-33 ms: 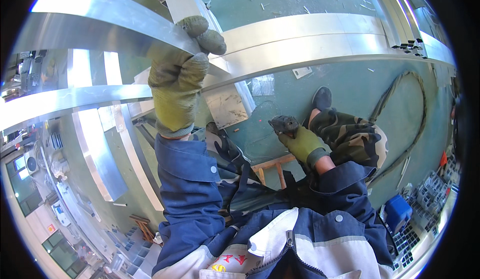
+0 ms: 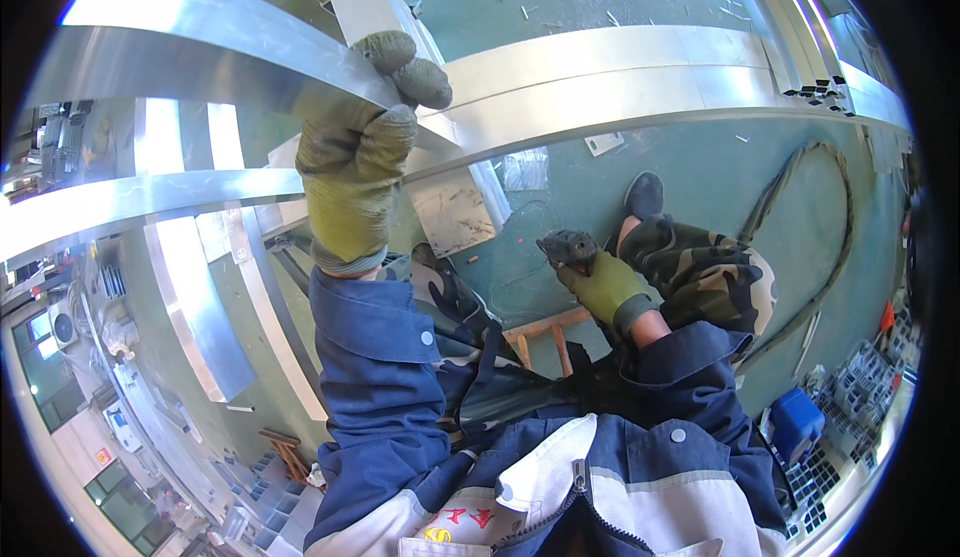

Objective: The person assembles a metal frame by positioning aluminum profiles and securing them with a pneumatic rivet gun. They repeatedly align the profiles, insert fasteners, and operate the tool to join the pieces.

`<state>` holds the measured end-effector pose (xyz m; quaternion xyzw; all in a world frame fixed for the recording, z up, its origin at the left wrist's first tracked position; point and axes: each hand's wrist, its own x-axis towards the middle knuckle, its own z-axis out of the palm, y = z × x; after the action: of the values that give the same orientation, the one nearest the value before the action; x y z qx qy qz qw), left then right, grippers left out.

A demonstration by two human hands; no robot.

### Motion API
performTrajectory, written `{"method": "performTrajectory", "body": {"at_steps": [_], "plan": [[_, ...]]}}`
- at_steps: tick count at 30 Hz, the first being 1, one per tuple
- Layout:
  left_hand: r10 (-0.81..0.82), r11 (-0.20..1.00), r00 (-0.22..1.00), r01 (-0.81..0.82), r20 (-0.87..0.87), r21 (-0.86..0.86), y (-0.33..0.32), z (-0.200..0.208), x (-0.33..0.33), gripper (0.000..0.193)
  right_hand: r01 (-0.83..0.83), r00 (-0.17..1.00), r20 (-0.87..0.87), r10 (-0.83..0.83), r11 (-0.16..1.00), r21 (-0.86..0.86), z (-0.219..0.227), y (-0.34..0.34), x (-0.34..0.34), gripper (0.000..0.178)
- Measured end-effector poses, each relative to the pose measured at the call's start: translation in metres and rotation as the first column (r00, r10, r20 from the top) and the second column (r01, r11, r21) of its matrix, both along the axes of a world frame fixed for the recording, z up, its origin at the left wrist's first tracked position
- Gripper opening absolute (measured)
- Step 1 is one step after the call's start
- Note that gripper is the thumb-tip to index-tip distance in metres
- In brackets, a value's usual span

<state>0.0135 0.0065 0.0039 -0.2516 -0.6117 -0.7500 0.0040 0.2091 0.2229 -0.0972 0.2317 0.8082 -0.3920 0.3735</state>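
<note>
My left hand [image 2: 355, 162], in a yellow-green work glove, is wrapped round the end of a wide silvery metal profile [image 2: 215, 62] that runs off to the upper left. That end meets a long crosswise metal beam [image 2: 620, 87], and the fingertips reach over near the joint. My right hand [image 2: 605, 287], gloved alike, hangs lower by my right knee, away from the beam. Its fingers are curled, and a dark mass shows at their tips; whether this is a held object or blackened glove cannot be made out.
Below the joint is a scuffed metal block [image 2: 455, 212]. More metal profiles [image 2: 195, 307] lie at left. A thick cable [image 2: 850, 217] loops over the floor at right, near a blue container [image 2: 796, 425] and stacked profiles. A wooden stool [image 2: 550, 332] stands beneath me. Offcuts litter the far floor.
</note>
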Motion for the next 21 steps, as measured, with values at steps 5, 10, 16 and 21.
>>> {"method": "performTrajectory", "body": {"at_steps": [5, 10, 16, 21], "plan": [[-0.034, 0.999, 0.999, 0.035, -0.004, 0.023, 0.0, -0.001, -0.001, 0.039, -0.001, 1.0, -0.016, 0.001, 1.0, 0.005, -0.002, 0.0, 0.001, 0.056], [-0.013, 1.0, 0.999, 0.013, -0.036, 0.007, -0.001, -0.005, 0.0, 0.036, 0.012, 0.998, -0.055, -0.013, 1.0, -0.021, -0.022, 0.002, 0.009, 0.055], [-0.059, 0.998, 0.997, 0.058, -0.041, -0.002, -0.004, -0.004, -0.004, 0.05, 0.037, 0.998, -0.053, -0.04, 0.998, -0.052, -0.025, -0.001, 0.01, 0.046], [-0.113, 0.986, 0.993, 0.118, -0.044, 0.12, 0.004, -0.008, -0.003, 0.034, 0.079, 0.996, 0.043, -0.074, 0.987, -0.139, -0.024, 0.004, 0.009, 0.043]]}}
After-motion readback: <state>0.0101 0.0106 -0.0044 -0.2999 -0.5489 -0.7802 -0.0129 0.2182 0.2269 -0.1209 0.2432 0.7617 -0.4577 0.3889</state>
